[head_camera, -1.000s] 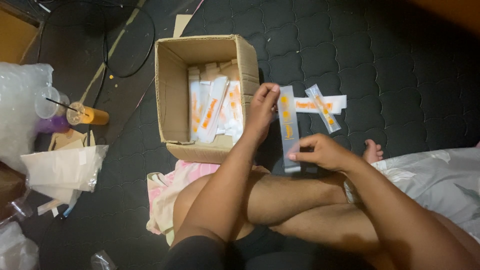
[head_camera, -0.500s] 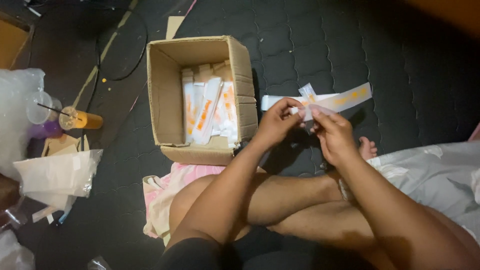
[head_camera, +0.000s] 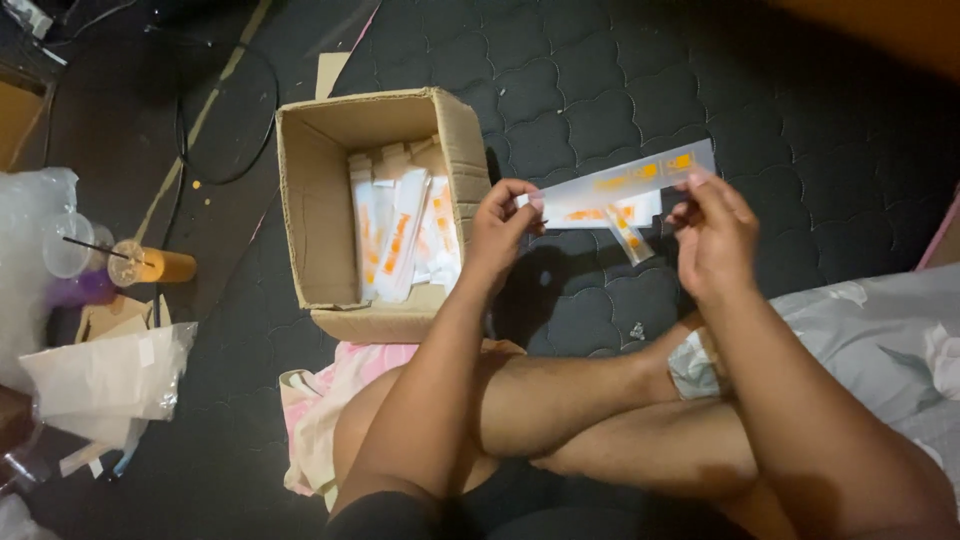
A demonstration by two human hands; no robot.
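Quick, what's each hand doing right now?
Left hand: closed, pinching one end of a long white-and-orange strip packet.
Right hand: closed, pinching the other end of the same packet, held up above the dark mat.

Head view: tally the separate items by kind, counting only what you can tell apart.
Long white-and-orange flat packet held between left hand and right hand: 1
Open brown cardboard box holding more such packets, too overlapped to count: 1
Clear plastic cups: 2
Total: 4

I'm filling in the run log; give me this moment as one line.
left hand: pinches strip's left end | right hand: pinches right end | white-orange strip: held level above mat | cardboard box: open, holds similar strips
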